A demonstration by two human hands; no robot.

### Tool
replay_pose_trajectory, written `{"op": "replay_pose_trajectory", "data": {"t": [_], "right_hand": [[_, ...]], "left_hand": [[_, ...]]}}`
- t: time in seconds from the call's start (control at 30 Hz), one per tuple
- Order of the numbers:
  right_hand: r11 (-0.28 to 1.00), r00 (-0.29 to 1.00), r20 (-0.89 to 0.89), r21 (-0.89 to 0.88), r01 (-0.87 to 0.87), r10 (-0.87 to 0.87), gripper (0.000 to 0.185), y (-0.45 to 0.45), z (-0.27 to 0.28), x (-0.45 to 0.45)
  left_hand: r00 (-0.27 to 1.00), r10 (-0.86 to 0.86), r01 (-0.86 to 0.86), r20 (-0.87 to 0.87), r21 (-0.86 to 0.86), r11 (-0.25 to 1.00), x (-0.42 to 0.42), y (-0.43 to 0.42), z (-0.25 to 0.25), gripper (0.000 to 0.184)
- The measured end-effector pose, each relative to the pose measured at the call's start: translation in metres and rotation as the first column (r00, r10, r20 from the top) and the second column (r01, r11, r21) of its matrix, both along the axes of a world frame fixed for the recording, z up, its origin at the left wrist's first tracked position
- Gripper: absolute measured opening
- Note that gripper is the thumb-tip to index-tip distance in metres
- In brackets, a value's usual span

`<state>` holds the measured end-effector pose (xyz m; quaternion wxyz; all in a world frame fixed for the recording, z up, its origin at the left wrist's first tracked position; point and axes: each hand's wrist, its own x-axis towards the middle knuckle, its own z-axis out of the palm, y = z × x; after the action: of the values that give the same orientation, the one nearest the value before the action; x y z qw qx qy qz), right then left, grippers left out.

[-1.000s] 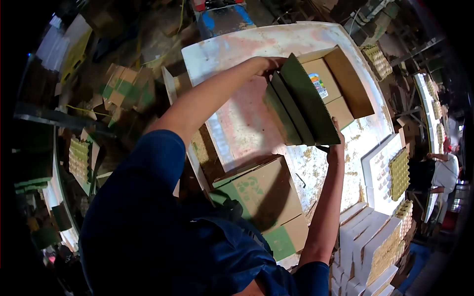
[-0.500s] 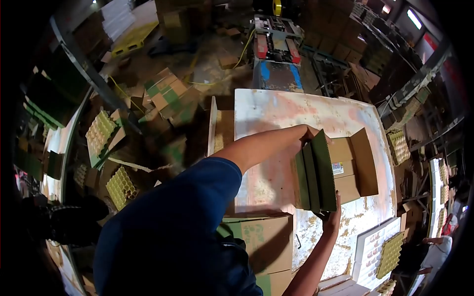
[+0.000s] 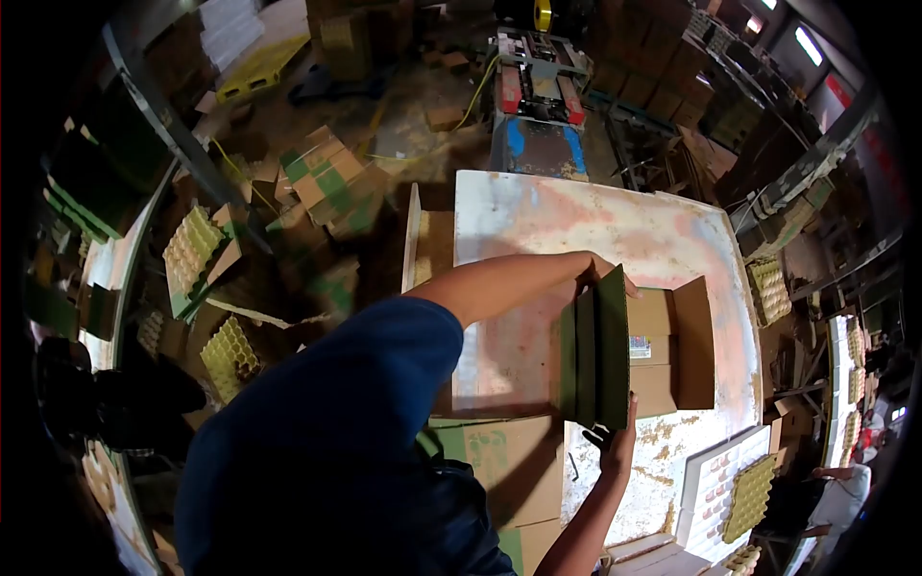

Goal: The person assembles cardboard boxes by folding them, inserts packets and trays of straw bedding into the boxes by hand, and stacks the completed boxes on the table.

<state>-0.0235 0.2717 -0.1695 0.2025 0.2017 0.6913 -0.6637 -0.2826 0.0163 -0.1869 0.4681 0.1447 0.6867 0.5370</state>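
An open cardboard box (image 3: 651, 326), brown inside with green flaps, lies over the table with a small printed label on an inner panel. My left hand (image 3: 603, 271) reaches across and grips the far end of the green flap edges; its fingers are partly hidden behind them. At the near end, my right hand (image 3: 618, 449) holds the box's lower corner, fingers along the flap. A small dark item (image 3: 596, 437) shows beside the right fingers; what it is I cannot make out. The white, stained table (image 3: 519, 216) lies underneath.
A flat cardboard carton (image 3: 514, 470) lies at the table's near edge. Egg trays (image 3: 749, 497) rest on a white stack at the lower right. Ahead stands a taping machine (image 3: 540, 86). Loose cardboard (image 3: 327, 182) covers the floor at left. Another person (image 3: 837, 494) is at far right.
The box has shifted slightly left and toward me, both hands moving with it and keeping their hold. The view has also shifted a little.
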Motion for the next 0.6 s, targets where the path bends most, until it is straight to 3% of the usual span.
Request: {"op": "replay_pose_trajectory", "data": {"t": [0.1,0.2,0.3,0.33,0.37,0.43,0.47,0.5,0.53,0.6], "right_hand": [[1.0,0.997,0.07,0.006,-0.017,0.017,0.088,-0.005,0.013,0.009],[0.998,0.998,-0.012,0.037,0.058,-0.058,0.09,-0.012,0.02,0.027],[0.964,0.947,-0.194,0.018,0.266,-0.257,0.088,0.018,0.006,0.081],[0.945,0.933,-0.213,0.091,0.315,-0.29,0.082,0.031,0.001,0.108],[0.918,0.917,-0.238,0.162,0.362,-0.319,0.077,0.049,-0.007,0.138],[0.821,0.941,-0.211,0.463,0.335,-0.265,0.068,0.103,-0.049,0.205],[0.721,0.928,-0.31,0.593,0.357,-0.205,0.055,0.129,-0.075,0.248],[0.643,0.917,-0.282,0.653,0.4,-0.283,0.054,0.149,-0.101,0.293],[0.601,0.886,-0.23,0.664,0.445,-0.402,0.054,0.136,-0.103,0.326],[0.556,0.797,-0.17,0.633,0.539,-0.579,0.053,0.103,-0.108,0.374]], "left_hand": [[0.997,0.056,-0.054,0.045,-0.036,0.998,0.025,-0.012,0.036,0.088],[0.977,0.202,-0.201,0.064,-0.028,0.979,0.025,-0.016,0.04,0.083],[0.907,0.4,-0.4,0.132,-0.027,0.916,0.025,-0.02,0.016,0.076],[0.807,0.585,-0.589,0.087,0.039,0.807,0.029,-0.02,0.002,0.064],[0.611,0.784,-0.785,-0.109,0.037,0.618,0.038,-0.025,-0.009,0.048],[0.344,0.803,-0.797,-0.486,0.301,0.524,0.086,-0.041,-0.036,0.039],[0.264,0.805,-0.764,-0.531,0.395,0.511,0.141,-0.043,-0.021,0.036],[0.18,0.805,-0.717,-0.565,0.485,0.501,0.201,-0.044,-0.003,0.033],[0.603,0.563,-0.612,-0.564,0.125,0.781,0.243,-0.05,-0.012,0.034],[0.785,0.271,-0.199,-0.557,0.187,0.962,0.326,-0.038,-0.043,0.05]]}}
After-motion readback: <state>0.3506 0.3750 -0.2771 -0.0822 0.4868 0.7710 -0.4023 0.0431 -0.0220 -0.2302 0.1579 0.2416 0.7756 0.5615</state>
